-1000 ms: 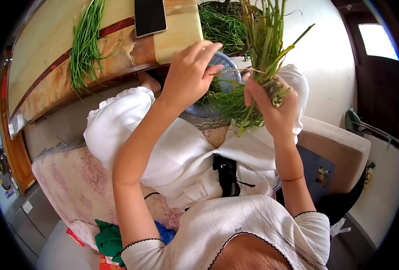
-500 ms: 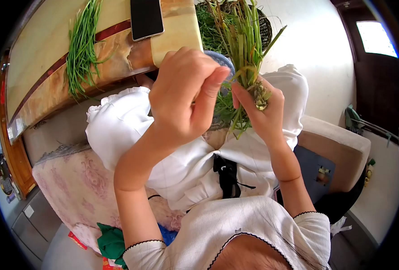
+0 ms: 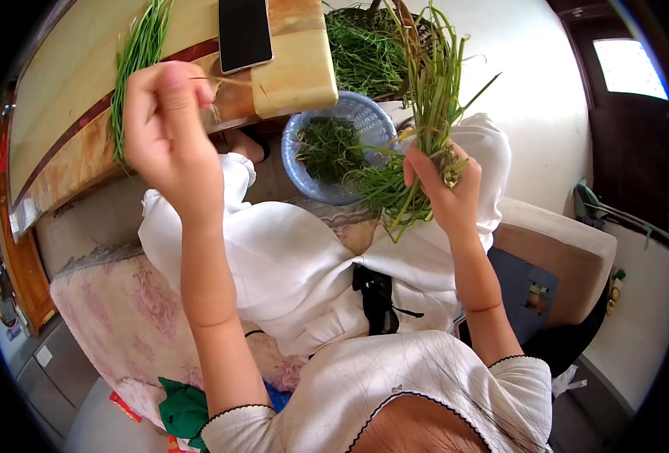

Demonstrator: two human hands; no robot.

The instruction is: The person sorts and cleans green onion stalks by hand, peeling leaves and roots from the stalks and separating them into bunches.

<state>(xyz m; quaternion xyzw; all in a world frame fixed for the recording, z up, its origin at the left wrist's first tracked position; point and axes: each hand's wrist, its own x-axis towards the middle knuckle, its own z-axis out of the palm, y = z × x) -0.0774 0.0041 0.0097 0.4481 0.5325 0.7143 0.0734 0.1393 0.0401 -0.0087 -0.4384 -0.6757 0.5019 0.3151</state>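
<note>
My right hand (image 3: 451,185) is closed round a bunch of chives (image 3: 436,98), long green leaves with some yellowed ones. Their cut ends show beside the thumb, and loose leaves trail below over my lap. My left hand (image 3: 172,132), slightly blurred, is raised over the table edge, closed in a pinch. A thin withered leaf (image 3: 232,81) sticks out to the right from its fingertips. Partly behind this hand lies a tidy bundle of chives (image 3: 140,53) on the table. Between my knees, a blue plastic basket (image 3: 295,170) holds dark green scraps (image 3: 331,147).
A phone (image 3: 245,34) lies on the marble-patterned table (image 3: 304,64). Beyond the basket, more green leaves (image 3: 365,49) fill a dark woven basket (image 3: 425,34) on the floor. I sit on a sofa with a floral cover (image 3: 146,302); its armrest (image 3: 561,238) is at the right.
My left hand has moved left, away from the bunch, with a thin withered leaf now showing in it. The blue basket has come into view. The right hand still holds the chives.
</note>
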